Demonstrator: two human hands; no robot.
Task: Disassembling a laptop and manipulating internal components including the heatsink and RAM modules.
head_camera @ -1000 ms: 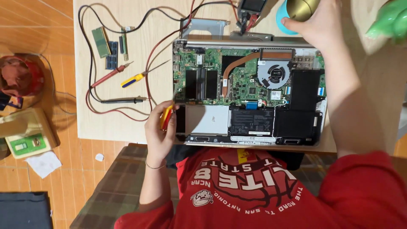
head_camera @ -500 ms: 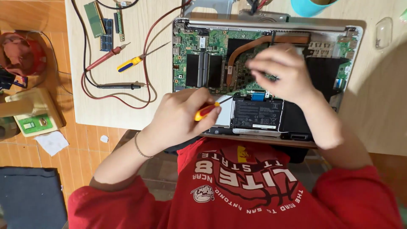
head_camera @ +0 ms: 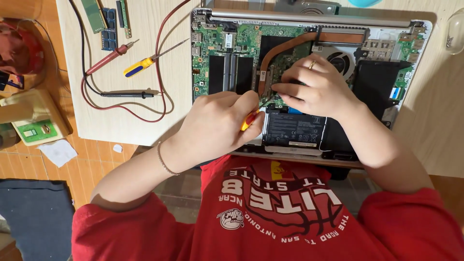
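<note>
An opened laptop (head_camera: 411, 29) lies on the wooden table with its green circuit board, copper heat pipe (head_camera: 285, 46), fan and black battery (head_camera: 295, 130) exposed. My left hand (head_camera: 217, 125) is shut on a red and yellow screwdriver (head_camera: 249, 119), its tip hidden near the board's middle. My right hand (head_camera: 314, 87), a ring on one finger, rests fingers-down on the board beside the heat pipe and covers a small part there; whether it pinches anything is hidden.
Left of the laptop lie red and black meter probes (head_camera: 121, 94) with looped leads, a yellow and blue screwdriver (head_camera: 140, 65) and several memory sticks (head_camera: 108, 21). A green and beige meter (head_camera: 34, 128) sits off the table's left edge. The table's front edge runs just under my hands.
My left hand came from the laptop's front-left corner to the board's middle with the screwdriver. My right hand left the gold object at the back and now presses on the board.
</note>
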